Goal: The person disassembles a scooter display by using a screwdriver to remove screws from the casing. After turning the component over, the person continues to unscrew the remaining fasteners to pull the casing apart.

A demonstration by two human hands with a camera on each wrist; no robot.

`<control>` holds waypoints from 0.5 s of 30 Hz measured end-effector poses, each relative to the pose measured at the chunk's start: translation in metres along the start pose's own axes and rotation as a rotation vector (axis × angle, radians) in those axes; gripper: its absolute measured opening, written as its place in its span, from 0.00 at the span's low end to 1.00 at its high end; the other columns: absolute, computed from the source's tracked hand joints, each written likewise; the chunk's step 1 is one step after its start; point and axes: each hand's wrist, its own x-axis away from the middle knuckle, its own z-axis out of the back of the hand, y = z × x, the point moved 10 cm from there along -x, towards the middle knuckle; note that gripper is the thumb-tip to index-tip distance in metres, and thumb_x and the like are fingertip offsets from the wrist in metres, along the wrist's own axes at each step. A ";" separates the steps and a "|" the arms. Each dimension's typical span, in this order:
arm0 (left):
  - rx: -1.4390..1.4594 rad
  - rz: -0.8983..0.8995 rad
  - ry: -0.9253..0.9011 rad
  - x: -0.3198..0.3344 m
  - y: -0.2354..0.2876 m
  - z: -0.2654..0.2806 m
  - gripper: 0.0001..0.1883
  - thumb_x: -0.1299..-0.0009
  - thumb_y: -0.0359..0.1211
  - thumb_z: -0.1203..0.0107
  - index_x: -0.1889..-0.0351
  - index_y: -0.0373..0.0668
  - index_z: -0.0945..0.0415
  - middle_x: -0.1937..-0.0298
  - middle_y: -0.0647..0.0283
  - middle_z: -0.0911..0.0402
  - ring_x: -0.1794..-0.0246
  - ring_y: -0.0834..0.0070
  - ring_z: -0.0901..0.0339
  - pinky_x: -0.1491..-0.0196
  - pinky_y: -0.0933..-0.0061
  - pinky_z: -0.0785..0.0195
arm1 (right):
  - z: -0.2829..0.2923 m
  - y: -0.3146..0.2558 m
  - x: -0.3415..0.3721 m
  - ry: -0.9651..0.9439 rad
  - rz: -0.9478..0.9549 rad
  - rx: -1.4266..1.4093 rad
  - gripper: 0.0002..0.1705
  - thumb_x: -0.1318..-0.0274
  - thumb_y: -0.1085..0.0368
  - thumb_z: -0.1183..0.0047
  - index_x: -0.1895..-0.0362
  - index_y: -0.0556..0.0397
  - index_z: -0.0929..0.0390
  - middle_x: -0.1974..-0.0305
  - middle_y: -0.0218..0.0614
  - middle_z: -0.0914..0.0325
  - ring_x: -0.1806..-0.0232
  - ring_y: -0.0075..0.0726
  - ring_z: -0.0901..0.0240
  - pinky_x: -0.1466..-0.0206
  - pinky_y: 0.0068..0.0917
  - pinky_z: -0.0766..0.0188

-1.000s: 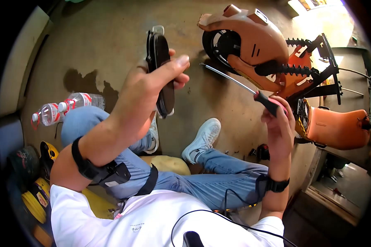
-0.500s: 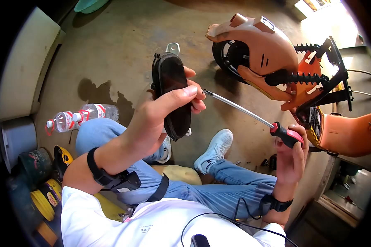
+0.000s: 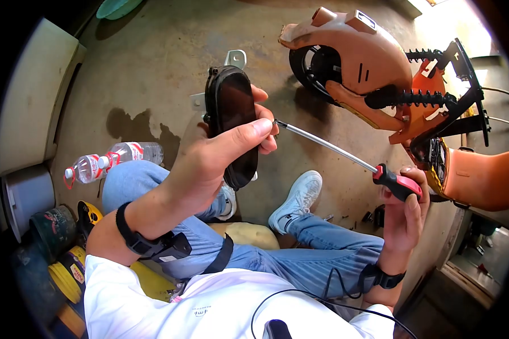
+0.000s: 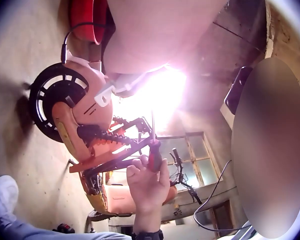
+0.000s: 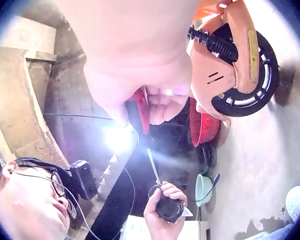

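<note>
My left hand (image 3: 201, 158) grips an oval black part (image 3: 240, 104) with a glossy dark face, raised above my knees. A metal bracket tab (image 3: 236, 58) sticks out from its top and another from its left side. The thumb lies across the face while the fingers wrap behind. Off to the right, my right hand (image 3: 404, 220) holds a red and black screwdriver (image 3: 398, 183) by its handle. The long shaft points left, its tip right at the left thumb and fingertips. In the right wrist view, the oval part (image 5: 169, 208) appears dark within the left hand (image 5: 162, 222).
An orange scooter (image 3: 362, 68) with black springs lies at the right. Plastic bottles (image 3: 133, 152) stand beside my left knee, near a wet patch (image 3: 130, 124). Several tubs and a yellow roll (image 3: 65, 282) sit at the lower left. A green basin (image 3: 119, 7) is far back.
My left hand has turned the oval part so more of its dark face shows. The screwdriver's tip has come up to the left fingertips. The head view has shifted slightly.
</note>
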 end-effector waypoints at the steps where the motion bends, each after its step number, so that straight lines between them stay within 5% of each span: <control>1: -0.004 -0.002 0.001 -0.001 0.000 0.000 0.22 0.32 0.32 0.44 0.42 0.39 0.36 0.57 0.62 0.24 0.60 0.74 0.24 0.53 0.71 0.31 | 0.001 0.000 0.000 0.003 -0.001 0.012 0.30 0.43 0.54 0.43 0.44 0.63 0.32 0.47 0.43 0.35 0.55 0.36 0.30 0.52 0.31 0.32; 15: -0.220 -0.103 -0.048 0.002 0.009 -0.002 0.21 0.32 0.27 0.45 0.42 0.39 0.36 0.59 0.63 0.24 0.59 0.77 0.26 0.52 0.74 0.32 | 0.005 0.000 0.001 0.022 -0.023 0.023 0.31 0.43 0.52 0.42 0.45 0.64 0.31 0.47 0.42 0.35 0.55 0.34 0.29 0.54 0.29 0.30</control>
